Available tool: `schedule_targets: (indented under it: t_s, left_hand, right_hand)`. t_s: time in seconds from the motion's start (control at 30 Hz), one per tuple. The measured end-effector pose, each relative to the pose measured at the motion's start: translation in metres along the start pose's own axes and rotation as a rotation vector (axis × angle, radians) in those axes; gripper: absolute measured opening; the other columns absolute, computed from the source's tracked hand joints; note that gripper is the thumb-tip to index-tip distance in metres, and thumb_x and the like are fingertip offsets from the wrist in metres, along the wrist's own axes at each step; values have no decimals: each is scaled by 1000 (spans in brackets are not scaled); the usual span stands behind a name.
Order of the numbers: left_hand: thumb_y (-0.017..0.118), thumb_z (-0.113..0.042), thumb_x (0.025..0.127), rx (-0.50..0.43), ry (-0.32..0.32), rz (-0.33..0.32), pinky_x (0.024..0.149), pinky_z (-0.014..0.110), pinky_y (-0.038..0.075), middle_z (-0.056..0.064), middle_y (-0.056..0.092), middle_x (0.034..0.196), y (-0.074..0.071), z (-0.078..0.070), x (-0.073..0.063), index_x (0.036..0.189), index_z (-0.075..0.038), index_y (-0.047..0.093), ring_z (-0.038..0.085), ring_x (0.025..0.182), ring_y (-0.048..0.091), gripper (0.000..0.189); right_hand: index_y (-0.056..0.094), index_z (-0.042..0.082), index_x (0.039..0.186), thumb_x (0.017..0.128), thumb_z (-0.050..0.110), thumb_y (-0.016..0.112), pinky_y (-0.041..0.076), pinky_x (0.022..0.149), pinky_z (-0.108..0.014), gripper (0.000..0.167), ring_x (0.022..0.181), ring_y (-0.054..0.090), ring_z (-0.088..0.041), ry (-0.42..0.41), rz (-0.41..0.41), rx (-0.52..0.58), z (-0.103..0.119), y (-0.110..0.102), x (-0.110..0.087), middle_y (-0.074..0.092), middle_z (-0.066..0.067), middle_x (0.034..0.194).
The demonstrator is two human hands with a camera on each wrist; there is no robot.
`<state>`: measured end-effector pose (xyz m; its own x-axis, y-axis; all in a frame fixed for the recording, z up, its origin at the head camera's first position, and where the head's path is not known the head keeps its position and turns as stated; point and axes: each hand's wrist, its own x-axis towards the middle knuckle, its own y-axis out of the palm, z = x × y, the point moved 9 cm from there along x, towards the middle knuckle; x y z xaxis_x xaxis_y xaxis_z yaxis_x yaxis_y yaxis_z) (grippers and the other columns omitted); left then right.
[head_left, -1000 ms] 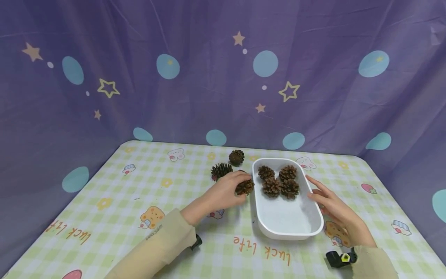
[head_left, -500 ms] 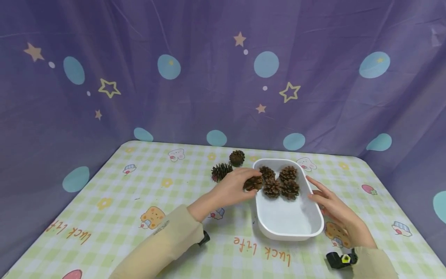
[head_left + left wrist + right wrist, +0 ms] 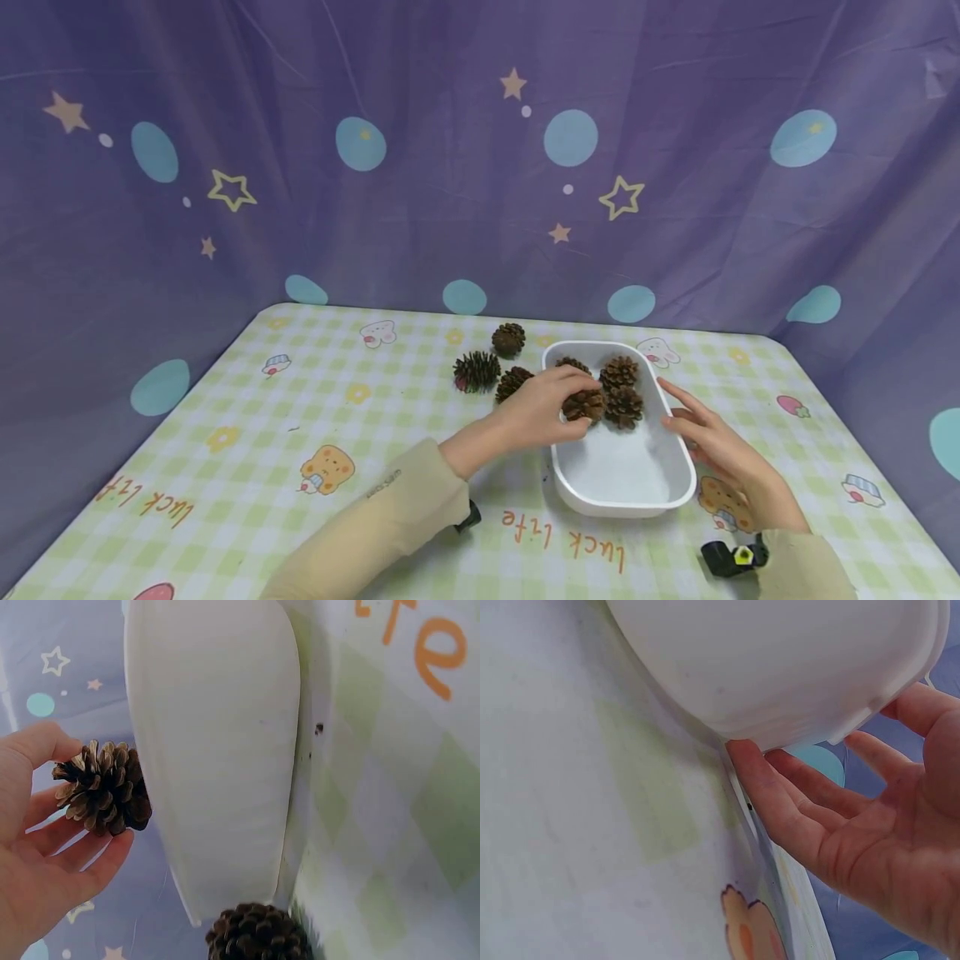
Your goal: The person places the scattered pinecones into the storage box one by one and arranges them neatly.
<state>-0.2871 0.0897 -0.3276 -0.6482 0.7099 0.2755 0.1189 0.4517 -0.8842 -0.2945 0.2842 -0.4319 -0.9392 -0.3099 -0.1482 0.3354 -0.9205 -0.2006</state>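
My left hand (image 3: 542, 408) grips a brown pine cone (image 3: 583, 405) above the left part of a white rectangular box (image 3: 621, 507). In the left wrist view, thumb and fingers pinch that pine cone (image 3: 111, 787) near the box's rim. Other pine cones lie inside at the far end, among them one by the right wall (image 3: 624, 407); the held cone and hand cover part of the group. My right hand (image 3: 720, 446) rests against the box's right side. Seen from the right wrist, its extended fingers (image 3: 776, 799) touch the outer wall, low down, with the thumb up at the rim.
Left of the box, three more pine cones stay on the checked tablecloth (image 3: 247, 500): a dark spiky cone (image 3: 477, 372), a rounder cone (image 3: 509, 340) behind it, and one partly hidden cone (image 3: 513, 384) close to my left hand. A purple curtain (image 3: 420, 233) hangs behind the table.
My left hand has carried its pine cone rightward from the tablecloth, across the box's left rim and over the inside. The right hand and the box keep their places.
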Motion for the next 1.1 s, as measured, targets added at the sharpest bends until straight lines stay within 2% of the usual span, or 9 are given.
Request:
schedule_targets:
  t_s: [0.23,0.57,0.83,1.1]
  left_hand:
    - [61,-29,83,39,39,70,100,23,38,1,52,129,19,-10,10,128,-15,53,14,119,48,47]
    - [64,-30,83,38,44,171,98,17,38,-2,55,124,43,-18,20,125,-15,55,9,114,51,46]
    - [66,-32,82,37,38,219,86,13,42,-5,50,114,58,-21,28,120,-19,58,3,98,51,41]
    - [66,-34,82,36,31,286,84,12,42,-6,51,115,70,-23,35,121,-20,57,2,97,52,42]
  right_hand:
    - [5,23,148,96,25,46,51,79,-46,66,112,51,-34,6,-4,1,-1,0,0,23,-33,140]
    - [5,24,148,96,24,44,51,80,-48,65,111,52,-31,-5,6,16,1,1,0,23,-33,140]
    - [4,26,148,97,25,44,50,81,-47,65,114,50,-32,-9,23,16,1,2,0,22,-32,141]
    - [5,25,148,97,25,43,50,82,-47,64,113,50,-30,-24,14,2,1,0,0,27,-32,137]
